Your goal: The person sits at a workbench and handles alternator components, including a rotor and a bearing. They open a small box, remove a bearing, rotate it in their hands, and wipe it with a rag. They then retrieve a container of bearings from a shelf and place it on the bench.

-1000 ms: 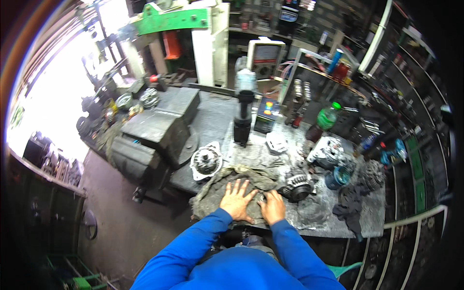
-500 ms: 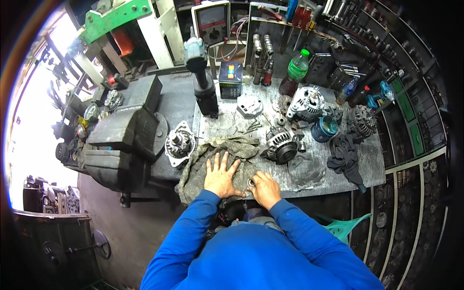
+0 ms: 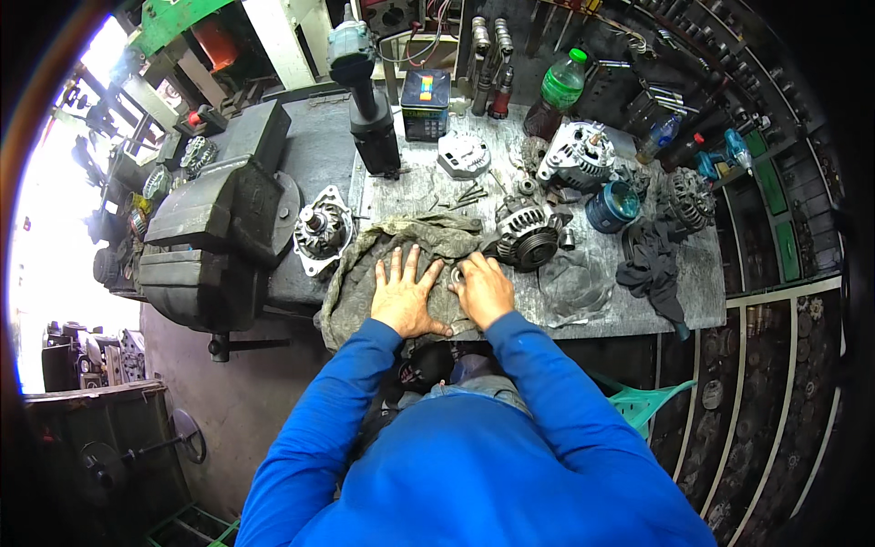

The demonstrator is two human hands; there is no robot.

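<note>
Here, in the head view, the left hand [image 3: 404,299], spread open, is pressing the grey cloth [image 3: 348,296] at the table's [image 3: 706,284] front edge. There, the right hand [image 3: 483,290] is pinching a metal ring [image 3: 457,273]; steady palm pressure is probably preventing slipping.

left hand [image 3: 399,299]: flat, fingers spread, on grey cloth [image 3: 351,296]. right hand [image 3: 485,290]: curled, small metal ring [image 3: 456,273] at its fingertips. alternator [image 3: 527,235]: just beyond right hand. dark vise [image 3: 214,228]: at left. green-capped bottle [image 3: 560,89], blue tub [image 3: 602,217]: farther right.
</note>
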